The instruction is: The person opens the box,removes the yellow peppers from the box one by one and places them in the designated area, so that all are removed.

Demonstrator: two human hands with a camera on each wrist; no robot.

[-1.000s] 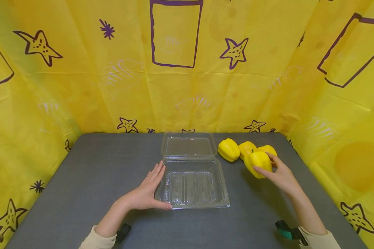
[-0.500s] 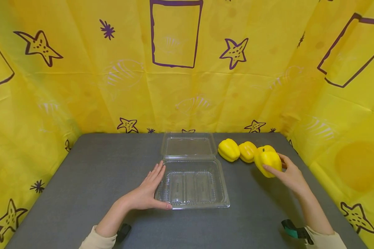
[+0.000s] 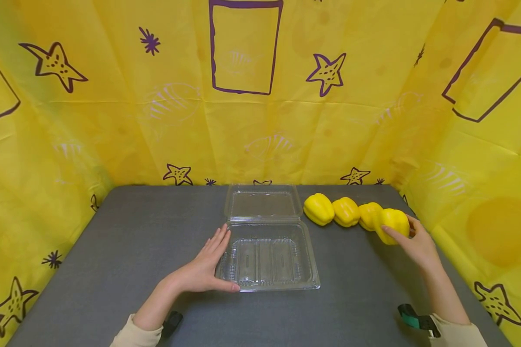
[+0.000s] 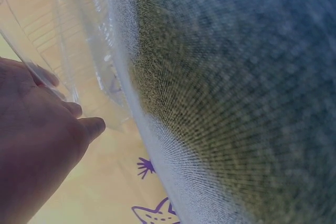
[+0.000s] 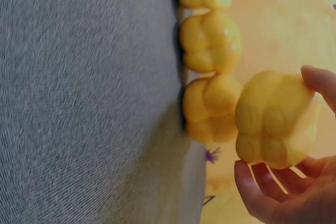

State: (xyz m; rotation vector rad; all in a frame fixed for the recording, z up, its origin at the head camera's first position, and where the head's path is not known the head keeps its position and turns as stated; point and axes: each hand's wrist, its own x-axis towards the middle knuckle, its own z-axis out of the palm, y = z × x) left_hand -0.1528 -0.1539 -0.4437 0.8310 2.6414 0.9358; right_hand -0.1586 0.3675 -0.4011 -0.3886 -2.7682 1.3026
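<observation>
My right hand (image 3: 421, 243) grips a yellow bell pepper (image 3: 392, 225) between thumb and fingers, at the right end of a row of yellow peppers. In the right wrist view the held pepper (image 5: 275, 119) hangs above the grey table, apart from its surface. Three others, the left pepper (image 3: 319, 209), the middle pepper (image 3: 346, 212) and the right pepper (image 3: 369, 215), lie side by side. With fingers spread, my left hand (image 3: 201, 270) rests along the left edge of a clear plastic clamshell container (image 3: 310, 255), whose lid (image 3: 262, 201) lies folded back, away from me.
The dark grey table (image 3: 147, 231) carries the container in its middle. Yellow patterned cloth (image 3: 260, 125) hangs along the back and both sides, close to the table's edges.
My right hand has carried its pepper to the right, past the front of the row, uncovering the rightmost lying pepper. The left hand and the container have kept their place.
</observation>
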